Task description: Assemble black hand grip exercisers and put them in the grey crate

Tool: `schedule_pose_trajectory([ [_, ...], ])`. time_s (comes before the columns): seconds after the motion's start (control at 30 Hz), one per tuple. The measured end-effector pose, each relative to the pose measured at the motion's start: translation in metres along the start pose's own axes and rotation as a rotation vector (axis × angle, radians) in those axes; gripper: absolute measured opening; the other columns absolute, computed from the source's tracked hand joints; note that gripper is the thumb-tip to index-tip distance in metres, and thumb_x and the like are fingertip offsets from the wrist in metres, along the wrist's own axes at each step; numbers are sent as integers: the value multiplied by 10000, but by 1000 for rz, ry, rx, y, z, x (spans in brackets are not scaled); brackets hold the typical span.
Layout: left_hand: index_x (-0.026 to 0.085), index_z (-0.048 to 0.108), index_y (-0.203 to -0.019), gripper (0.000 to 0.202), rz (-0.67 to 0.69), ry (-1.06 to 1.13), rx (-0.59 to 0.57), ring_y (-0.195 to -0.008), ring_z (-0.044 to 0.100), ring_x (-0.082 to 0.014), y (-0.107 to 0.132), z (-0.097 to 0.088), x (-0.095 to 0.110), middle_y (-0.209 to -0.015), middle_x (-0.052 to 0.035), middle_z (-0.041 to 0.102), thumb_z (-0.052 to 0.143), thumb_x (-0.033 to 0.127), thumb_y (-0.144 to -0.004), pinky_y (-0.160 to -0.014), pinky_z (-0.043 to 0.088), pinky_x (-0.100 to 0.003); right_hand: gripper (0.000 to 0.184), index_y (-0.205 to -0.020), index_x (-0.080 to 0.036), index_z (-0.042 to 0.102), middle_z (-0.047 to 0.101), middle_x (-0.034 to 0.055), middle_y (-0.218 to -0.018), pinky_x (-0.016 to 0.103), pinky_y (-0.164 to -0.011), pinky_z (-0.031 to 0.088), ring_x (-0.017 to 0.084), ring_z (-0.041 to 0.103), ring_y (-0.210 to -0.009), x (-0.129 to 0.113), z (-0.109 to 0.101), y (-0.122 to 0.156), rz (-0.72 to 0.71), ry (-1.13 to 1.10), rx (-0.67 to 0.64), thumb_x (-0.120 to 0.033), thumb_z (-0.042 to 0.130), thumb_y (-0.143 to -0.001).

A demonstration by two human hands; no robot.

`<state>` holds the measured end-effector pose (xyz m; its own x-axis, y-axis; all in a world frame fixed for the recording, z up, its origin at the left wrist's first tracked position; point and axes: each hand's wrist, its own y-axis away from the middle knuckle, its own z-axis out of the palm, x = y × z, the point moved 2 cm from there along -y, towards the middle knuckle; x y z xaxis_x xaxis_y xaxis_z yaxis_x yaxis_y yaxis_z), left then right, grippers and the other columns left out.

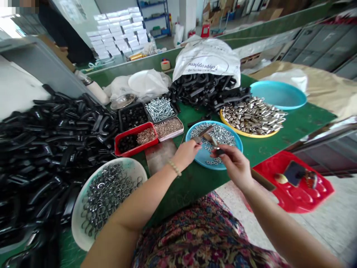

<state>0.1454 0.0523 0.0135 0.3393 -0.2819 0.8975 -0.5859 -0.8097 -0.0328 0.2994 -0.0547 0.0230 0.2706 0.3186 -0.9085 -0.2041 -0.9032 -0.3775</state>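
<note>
Left hand (pixel 187 153) pinching grey piece (pixel 196 140), too blurred to identify; right hand (pixel 237 162) pinching dark part (pixel 219 152). Both over blue tray (pixel 240 145), right of centre. Apparently small-part handling; next move likely needs steady fingertips.

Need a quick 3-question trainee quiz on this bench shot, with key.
1. Pick one. The right hand is nearest the:
A) red box
B) blue tray of small metal parts
C) printed bag

2. True or false: the left arm wears a bracelet.

3. Fill in: the rings lie in a ____ bowl.

Key: 1 B; 2 True; 3 white
</note>
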Motion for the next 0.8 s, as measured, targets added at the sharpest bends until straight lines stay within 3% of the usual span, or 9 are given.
schedule_pose_trajectory([
  [0.1, 175, 623, -780, 150, 137, -289, -27, -859, 594, -231, -30, 36, -3, -767, -91, 616, 500, 128, -853, -887, 406, -371, 226, -1097, -242, 581, 693, 40, -941, 377, -785, 569, 178, 696, -796, 2, -23, -1, 70, -96, 109, -244, 563, -872],
  [0.23, 159, 629, -783, 212, 294, -514, -84, -857, 567, -244, -29, 58, -6, -801, -120, 596, 443, 95, -861, -819, 423, -359, 203, -1047, -240, 611, 699, 37, -912, 355, -753, 577, 179, 698, -773, 4, -25, -1, 94, -116, 103, -259, 603, -845],
  [0.37, 141, 638, -765, 220, 385, -689, -89, -792, 554, -234, -18, 60, -8, -807, -126, 576, 445, 112, -868, -734, 433, -341, 173, -1010, -232, 614, 702, 40, -892, 346, -731, 582, 181, 700, -756, 7, -10, -2, 106, -143, 71, -274, 608, -842],
  [0.53, 130, 645, -746, 232, 352, -730, -107, -742, 544, -211, -16, 50, -10, -829, -118, 561, 467, 192, -881, -700, 437, -331, 166, -1021, -238, 591, 713, 47, -947, 338, -720, 588, 177, 700, -758, 6, 7, -2, 111, -209, -3, -270, 595, -859],
  [0.7, 126, 638, -813, 186, 313, -713, -248, -784, 555, -195, -17, 43, -13, -880, -99, 591, 503, 241, -867, -749, 454, -316, 142, -993, -245, 605, 715, 28, -894, 313, -725, 589, 165, 699, -756, 6, 22, 2, 110, -234, -72, -272, 608, -854],
  [0.8, 143, 631, -860, 168, 300, -708, -271, -789, 564, -189, -23, 46, -13, -870, -70, 601, 498, 246, -857, -738, 468, -310, 154, -1004, -245, 605, 715, 27, -877, 318, -740, 587, 166, 698, -766, 5, 26, 1, 112, -225, -64, -276, 612, -853],
])
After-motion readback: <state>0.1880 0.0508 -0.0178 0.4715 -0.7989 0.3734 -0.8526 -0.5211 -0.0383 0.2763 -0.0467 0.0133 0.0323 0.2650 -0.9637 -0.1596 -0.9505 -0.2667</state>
